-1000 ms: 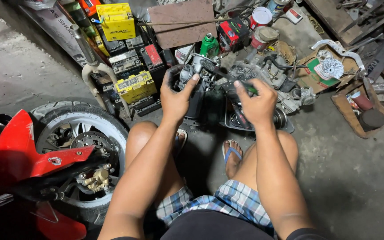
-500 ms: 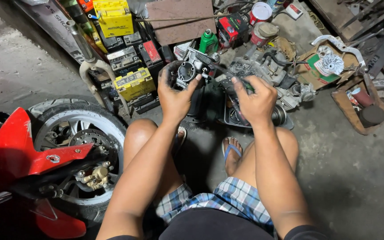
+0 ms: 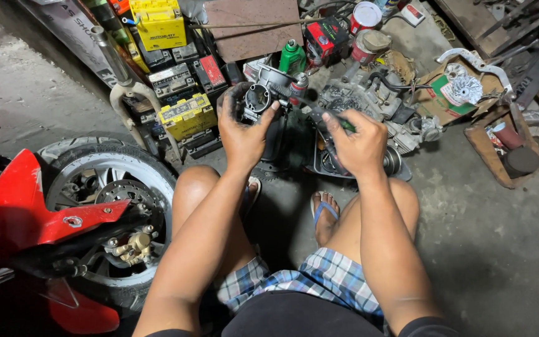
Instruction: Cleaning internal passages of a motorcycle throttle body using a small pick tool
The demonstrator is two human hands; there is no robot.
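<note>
**Hands working on a carburetor on a garage floor**

A red motorcycle's front wheel [image 3: 104, 206] stands at left. The left hand [image 3: 242, 128] grips a metal carburetor [image 3: 260, 97] above the knees. The right hand [image 3: 360, 143] closes around a thin dark tool [image 3: 319, 112] pointed at it.

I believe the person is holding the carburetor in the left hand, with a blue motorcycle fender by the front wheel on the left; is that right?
Not quite: in the head view the fender by the front wheel is red, not blue. The left hand does hold the carburetor.
</note>
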